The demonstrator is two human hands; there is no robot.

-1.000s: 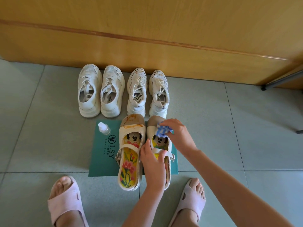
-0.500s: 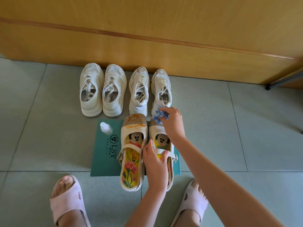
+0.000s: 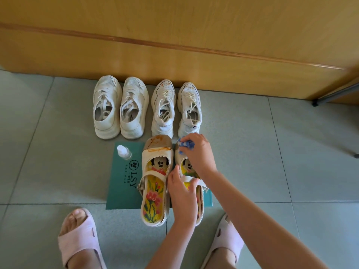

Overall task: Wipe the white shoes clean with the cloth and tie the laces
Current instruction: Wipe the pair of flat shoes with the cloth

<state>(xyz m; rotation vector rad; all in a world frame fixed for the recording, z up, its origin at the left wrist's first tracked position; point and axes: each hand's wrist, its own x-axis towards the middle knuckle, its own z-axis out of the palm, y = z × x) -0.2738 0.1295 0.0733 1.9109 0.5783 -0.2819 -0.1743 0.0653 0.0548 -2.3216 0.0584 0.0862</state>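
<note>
The left hand point(image 3: 181, 193) grips the strapped shoe point(image 3: 177, 159) on the green box point(image 3: 124, 191). The right hand point(image 3: 201, 152), its grip closed round the blue cloth point(image 3: 186, 145), has moved from footbed to toe, so wiping continues while 4 white sneakers point(image 3: 106, 107) wait. 1 sneaker label point(image 3: 131, 115) seems to read "CHERRY", the box "LSY", the heel tabs point(image 3: 165, 125) "CE".

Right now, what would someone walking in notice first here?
The bright cross-stitch insoles of two strap shoes on the green board at centre, the left shoe stained orange at the toe. The right grip holds a blue-and-white cloth at the right shoe toe while the left grip holds its strap. Behind, two pairs of white sneakers line the wooden wall.
</note>
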